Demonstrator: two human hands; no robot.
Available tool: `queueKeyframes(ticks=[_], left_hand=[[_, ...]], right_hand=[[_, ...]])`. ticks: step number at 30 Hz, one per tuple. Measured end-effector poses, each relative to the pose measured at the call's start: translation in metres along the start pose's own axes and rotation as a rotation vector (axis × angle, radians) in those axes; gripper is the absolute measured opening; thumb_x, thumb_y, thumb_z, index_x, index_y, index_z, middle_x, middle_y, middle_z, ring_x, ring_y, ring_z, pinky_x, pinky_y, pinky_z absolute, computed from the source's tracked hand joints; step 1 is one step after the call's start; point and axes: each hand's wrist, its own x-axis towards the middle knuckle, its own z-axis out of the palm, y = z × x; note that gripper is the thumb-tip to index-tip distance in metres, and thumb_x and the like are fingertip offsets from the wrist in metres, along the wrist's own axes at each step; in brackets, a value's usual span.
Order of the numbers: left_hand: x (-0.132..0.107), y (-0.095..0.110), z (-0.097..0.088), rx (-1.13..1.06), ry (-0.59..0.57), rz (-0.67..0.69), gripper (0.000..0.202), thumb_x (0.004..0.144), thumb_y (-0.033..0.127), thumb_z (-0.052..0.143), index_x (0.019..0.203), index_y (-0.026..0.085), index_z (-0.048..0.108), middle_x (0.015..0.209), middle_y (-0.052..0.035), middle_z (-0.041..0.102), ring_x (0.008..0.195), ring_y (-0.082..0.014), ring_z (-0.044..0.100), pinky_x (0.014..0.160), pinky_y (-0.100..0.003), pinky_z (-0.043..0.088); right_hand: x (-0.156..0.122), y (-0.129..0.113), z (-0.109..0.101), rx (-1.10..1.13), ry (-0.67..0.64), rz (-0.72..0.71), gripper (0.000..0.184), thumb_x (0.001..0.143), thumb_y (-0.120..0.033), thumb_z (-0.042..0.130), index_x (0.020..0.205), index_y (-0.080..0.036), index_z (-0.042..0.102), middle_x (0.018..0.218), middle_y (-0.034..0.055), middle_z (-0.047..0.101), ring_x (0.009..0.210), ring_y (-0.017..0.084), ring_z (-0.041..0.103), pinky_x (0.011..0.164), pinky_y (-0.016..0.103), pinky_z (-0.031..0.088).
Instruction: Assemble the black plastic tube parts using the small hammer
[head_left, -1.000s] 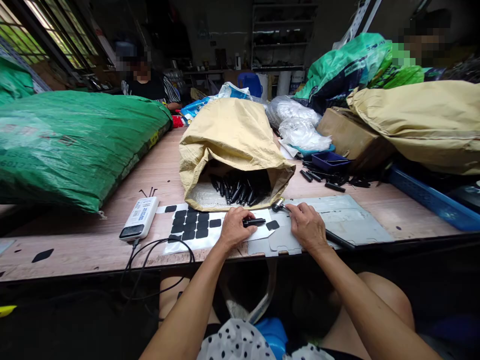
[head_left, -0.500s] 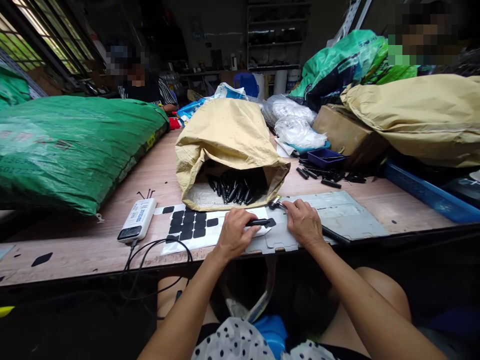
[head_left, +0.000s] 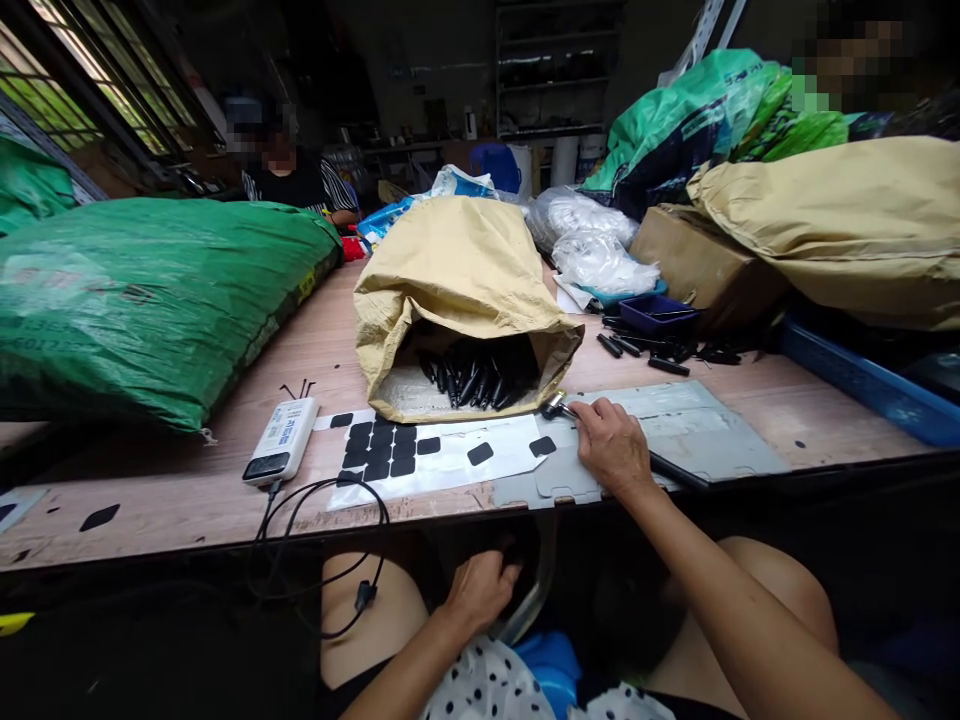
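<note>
My left hand [head_left: 480,592] is down below the table edge, over my lap, fingers curled; what they hold is lost in the dark. My right hand [head_left: 611,446] rests on a grey metal plate [head_left: 697,430], closed round the black handle of a small hammer [head_left: 556,406], whose head points at the sack. Just left of it lies a white backing sheet [head_left: 480,470] carrying a block of black pads [head_left: 381,451] and two loose ones. Behind the sheet, an open tan sack [head_left: 457,280] shows several black tube parts [head_left: 480,382] in its mouth.
A white power bank [head_left: 281,441] with a looping black cable [head_left: 330,520] sits left of the sheet. A big green sack [head_left: 150,290] fills the table's left. A blue tray [head_left: 660,315], loose black parts, a carton and more sacks crowd the right. One person sits at the back left [head_left: 296,178], another at the far right [head_left: 847,70].
My left hand left the sheet, where it held a black tube part, and dropped under the table edge. A second loose black pad shows on the sheet. My right hand stayed on the hammer.
</note>
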Motion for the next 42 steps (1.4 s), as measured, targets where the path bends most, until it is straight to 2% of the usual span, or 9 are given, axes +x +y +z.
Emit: queueKeyframes(ticks=[4, 9, 13, 16, 20, 25, 29, 33, 42], left_hand=[[-0.014, 0.029, -0.027, -0.022, -0.089, 0.125, 0.027, 0.072, 0.035, 0.074, 0.099, 0.033, 0.078, 0.092, -0.0048, 0.076, 0.082, -0.0239, 0.069, 0.074, -0.035, 0.051], [-0.004, 0.084, -0.127, -0.351, -0.326, 0.319, 0.03, 0.088, 0.049, 0.059, 0.095, 0.026, 0.077, 0.08, 0.0004, 0.074, 0.07, -0.016, 0.065, 0.061, -0.024, 0.048], [0.068, 0.085, -0.202, -0.198, 0.549, 0.104, 0.027, 0.091, 0.036, 0.054, 0.093, 0.019, 0.075, 0.086, -0.0058, 0.075, 0.077, -0.0182, 0.067, 0.069, -0.027, 0.049], [0.119, 0.069, -0.229, 0.054, 0.782, -0.208, 0.021, 0.088, 0.029, 0.058, 0.091, 0.018, 0.076, 0.094, -0.0121, 0.077, 0.094, -0.0264, 0.07, 0.08, -0.033, 0.05], [0.146, 0.057, -0.232, 0.098, 0.743, -0.328, 0.022, 0.082, 0.036, 0.067, 0.085, 0.016, 0.076, 0.102, -0.0211, 0.076, 0.099, -0.0368, 0.07, 0.079, -0.041, 0.051], [0.129, 0.058, -0.23, 0.13, 0.733, -0.342, 0.022, 0.084, 0.038, 0.067, 0.09, 0.018, 0.073, 0.107, -0.0205, 0.074, 0.102, -0.0379, 0.069, 0.079, -0.042, 0.05], [0.096, 0.061, -0.215, 0.135, 0.845, -0.008, 0.024, 0.095, 0.04, 0.057, 0.106, 0.021, 0.066, 0.097, -0.0108, 0.074, 0.089, -0.0277, 0.068, 0.077, -0.037, 0.048], [0.075, 0.062, -0.177, 0.063, 0.612, 0.482, 0.013, 0.093, 0.033, 0.063, 0.101, 0.023, 0.064, 0.093, -0.0025, 0.07, 0.083, -0.0187, 0.063, 0.076, -0.03, 0.048], [0.087, 0.053, -0.14, 0.075, 0.498, 0.548, 0.016, 0.086, 0.027, 0.073, 0.099, 0.024, 0.067, 0.096, -0.0023, 0.065, 0.092, -0.0212, 0.058, 0.085, -0.034, 0.046]], right_hand=[[0.0, 0.0, 0.001, 0.001, 0.002, -0.007, 0.029, 0.094, -0.021, 0.056, 0.12, -0.025, 0.067, 0.096, 0.0061, 0.061, 0.093, 0.022, 0.05, 0.075, 0.034, 0.031], [-0.001, 0.0, 0.002, -0.014, 0.009, -0.008, 0.029, 0.095, -0.02, 0.054, 0.121, -0.024, 0.067, 0.095, 0.0063, 0.06, 0.092, 0.022, 0.05, 0.075, 0.034, 0.03], [-0.001, 0.0, 0.001, -0.011, 0.007, -0.007, 0.029, 0.094, -0.02, 0.056, 0.121, -0.024, 0.067, 0.095, 0.0059, 0.06, 0.092, 0.022, 0.05, 0.075, 0.034, 0.03], [0.0, 0.0, 0.001, -0.001, 0.006, -0.006, 0.028, 0.094, -0.021, 0.057, 0.12, -0.024, 0.067, 0.096, 0.0057, 0.061, 0.092, 0.022, 0.05, 0.076, 0.034, 0.03], [0.001, 0.0, 0.001, -0.001, -0.005, -0.007, 0.027, 0.095, -0.022, 0.056, 0.12, -0.025, 0.067, 0.098, 0.0055, 0.061, 0.093, 0.022, 0.051, 0.076, 0.034, 0.03], [0.001, 0.0, 0.001, -0.009, -0.006, -0.003, 0.028, 0.095, -0.022, 0.055, 0.12, -0.025, 0.066, 0.097, 0.0059, 0.061, 0.092, 0.022, 0.05, 0.075, 0.034, 0.03], [0.001, -0.001, 0.0, -0.01, -0.008, -0.005, 0.028, 0.095, -0.022, 0.054, 0.12, -0.024, 0.066, 0.097, 0.0069, 0.061, 0.093, 0.023, 0.049, 0.074, 0.033, 0.03], [0.0, -0.001, 0.0, 0.0, 0.001, 0.004, 0.029, 0.094, -0.022, 0.055, 0.12, -0.024, 0.066, 0.097, 0.007, 0.06, 0.094, 0.023, 0.049, 0.075, 0.034, 0.03], [0.0, 0.003, 0.004, -0.001, 0.004, -0.014, 0.029, 0.096, -0.022, 0.051, 0.121, -0.024, 0.067, 0.097, 0.0063, 0.061, 0.092, 0.022, 0.05, 0.076, 0.033, 0.031]])
